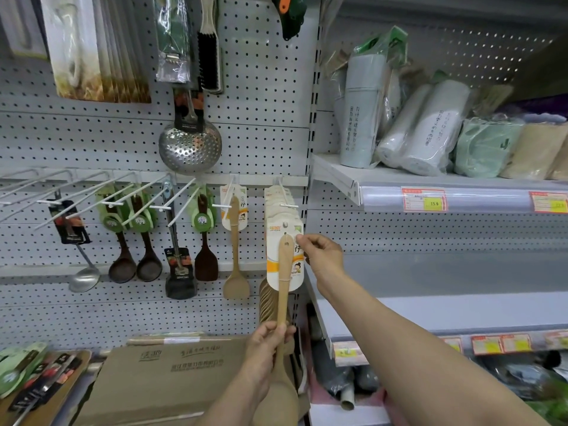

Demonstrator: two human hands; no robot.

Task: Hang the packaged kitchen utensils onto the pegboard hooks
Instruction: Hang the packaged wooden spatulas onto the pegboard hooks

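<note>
The left hand [270, 336] is closed around the lower handle of a wooden spatula [284, 290], supporting its weight from below and keeping it upright against the pegboard [261, 72]. The right hand [322, 253] pinches the edge of the spatula's card header [284, 241] between thumb and fingertips, apparently to steady the punched hole at the tip of the white hook [287, 206], where a stack of identical cards already hangs. The header is glossy white card with an orange band; the spatula is pale, matte, smooth wood with a rounded handle end. The pegboard is grey perforated metal. An open cardboard box [172, 373] sits below.
</note>
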